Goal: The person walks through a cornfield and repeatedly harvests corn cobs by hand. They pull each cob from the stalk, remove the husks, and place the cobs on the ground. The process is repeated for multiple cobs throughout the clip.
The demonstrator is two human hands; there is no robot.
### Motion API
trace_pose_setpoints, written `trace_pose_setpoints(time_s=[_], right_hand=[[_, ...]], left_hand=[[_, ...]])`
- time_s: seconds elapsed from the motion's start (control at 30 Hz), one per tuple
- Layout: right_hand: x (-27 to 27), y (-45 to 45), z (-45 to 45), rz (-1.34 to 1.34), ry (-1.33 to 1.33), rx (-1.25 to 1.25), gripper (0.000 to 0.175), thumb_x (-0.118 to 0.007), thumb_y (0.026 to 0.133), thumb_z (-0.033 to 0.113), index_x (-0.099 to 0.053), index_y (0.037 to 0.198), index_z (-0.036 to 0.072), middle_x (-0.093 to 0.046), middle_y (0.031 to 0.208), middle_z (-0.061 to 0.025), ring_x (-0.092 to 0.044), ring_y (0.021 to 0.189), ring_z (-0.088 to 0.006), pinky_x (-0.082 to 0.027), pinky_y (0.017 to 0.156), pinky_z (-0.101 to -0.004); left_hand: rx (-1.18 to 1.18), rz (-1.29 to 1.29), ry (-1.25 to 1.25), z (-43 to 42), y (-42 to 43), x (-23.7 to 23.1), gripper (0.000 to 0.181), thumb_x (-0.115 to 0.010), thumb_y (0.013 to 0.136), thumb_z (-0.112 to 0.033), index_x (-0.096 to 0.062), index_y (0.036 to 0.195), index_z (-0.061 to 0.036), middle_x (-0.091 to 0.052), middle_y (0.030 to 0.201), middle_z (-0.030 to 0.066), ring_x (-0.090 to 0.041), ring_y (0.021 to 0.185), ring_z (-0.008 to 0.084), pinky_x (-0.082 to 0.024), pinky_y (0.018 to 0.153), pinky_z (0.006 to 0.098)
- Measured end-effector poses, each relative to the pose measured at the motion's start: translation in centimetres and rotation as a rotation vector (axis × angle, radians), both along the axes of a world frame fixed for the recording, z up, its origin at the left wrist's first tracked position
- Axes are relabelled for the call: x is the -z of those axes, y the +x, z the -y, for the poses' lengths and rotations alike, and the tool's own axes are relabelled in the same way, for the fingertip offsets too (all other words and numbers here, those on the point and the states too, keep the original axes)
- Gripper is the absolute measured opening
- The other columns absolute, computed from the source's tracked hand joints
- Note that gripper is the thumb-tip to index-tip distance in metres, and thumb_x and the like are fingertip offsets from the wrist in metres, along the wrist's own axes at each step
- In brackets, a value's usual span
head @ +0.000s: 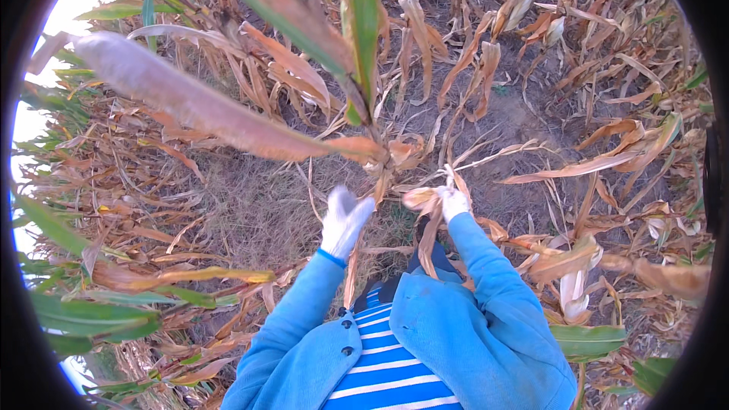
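Observation:
My left hand (345, 222), in a white glove and a little blurred, is raised with thumb and fingers apart and nothing between them. To its right, my right hand (453, 199), also gloved in white, is closed on dry corn leaves (431, 233) that hang below it. Between and above both hands stands a corn stalk (373, 131) with green and brown leaves at its top. A long dry corn leaf (199, 102) reaches from the stalk to the upper left.
Dry corn plants (575, 279) with pale husks stand on the right. Green corn leaves (91, 316) stick out at the lower left. Dry grass (245, 205) covers ground left of the stalk, and bare soil (501, 125) shows to the right.

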State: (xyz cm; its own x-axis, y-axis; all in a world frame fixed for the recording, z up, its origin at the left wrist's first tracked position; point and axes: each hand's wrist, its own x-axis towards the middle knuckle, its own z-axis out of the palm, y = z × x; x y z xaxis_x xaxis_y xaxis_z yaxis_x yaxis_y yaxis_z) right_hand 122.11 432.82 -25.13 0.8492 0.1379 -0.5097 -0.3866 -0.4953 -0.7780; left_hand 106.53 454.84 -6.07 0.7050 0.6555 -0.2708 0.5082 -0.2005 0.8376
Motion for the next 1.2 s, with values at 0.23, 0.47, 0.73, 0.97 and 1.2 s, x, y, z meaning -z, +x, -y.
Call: trace_pose_setpoints(time_s=[0.23, 0.47, 0.73, 0.97, 1.2], right_hand=[[4.3, 12.9, 1.4, 0.194, -0.405, -0.153, 0.04, -0.057, 0.099, 0.038, -0.075, 0.111, 0.005, -0.073, 0.104, -0.0243, -0.069, 0.104, -0.0422, -0.052, 0.09, -0.0503], [-0.1, 27.2, -17.3, 0.157, 0.008, -0.309, 0.054, -0.06, 0.093, 0.051, -0.075, 0.106, 0.001, -0.073, 0.098, -0.0261, -0.07, 0.099, -0.0427, -0.052, 0.088, -0.0477], [-7.9, 32.1, -35.4, 0.101, 0.482, -0.628, 0.064, -0.071, 0.096, 0.038, -0.05, 0.146, 0.005, -0.066, 0.105, -0.0092, -0.063, 0.076, -0.0189, -0.057, 0.069, -0.0345], [-1.2, 18.1, -29.8, -0.371, -0.205, -1.664, 0.089, -0.056, 0.087, 0.074, -0.056, 0.142, 0.005, -0.061, 0.138, -0.0229, -0.061, 0.124, -0.0382, -0.046, 0.108, -0.0398], [-0.3, 10.5, -32.5, 0.074, -0.418, -2.016, 0.099, -0.068, 0.076, 0.072, -0.036, 0.158, 0.026, -0.042, 0.16, -0.0147, -0.051, 0.14, -0.0316, -0.044, 0.112, -0.0536]], left_hand=[[-0.076, 0.671, -0.094, -2.9, 18.7, -7.9, 0.048, -0.08, 0.085, -0.006, -0.058, 0.127, -0.0018, -0.068, 0.113, 0.0087, -0.065, 0.101, 0.0171, -0.056, 0.085, 0.0323], [-0.439, 0.501, -0.082, -7.2, 18.6, -5.2, 0.032, -0.071, 0.093, -0.003, -0.06, 0.123, 0.002, -0.066, 0.103, 0.0074, -0.065, 0.093, 0.0171, -0.056, 0.083, 0.032], [-0.467, 0.526, -0.03, -7.5, 11.3, -5.1, 0.019, -0.059, 0.087, 0.0, -0.058, 0.106, -0.0045, -0.067, 0.104, 0.0114, -0.064, 0.101, 0.0229, -0.05, 0.096, 0.0385], [-0.517, 0.541, -0.217, -4.1, 6.0, -4.9, 0.023, -0.064, 0.082, -0.004, -0.052, 0.101, -0.0101, -0.06, 0.094, 0.0067, -0.061, 0.103, 0.0277, -0.039, 0.114, 0.0554], [-0.643, 0.553, -0.258, -1.8, 4.9, -4.2, 0.03, -0.069, 0.078, 0.0, -0.052, 0.099, -0.0135, -0.058, 0.09, 0.0046, -0.059, 0.1, 0.0252, -0.03, 0.12, 0.0578]])
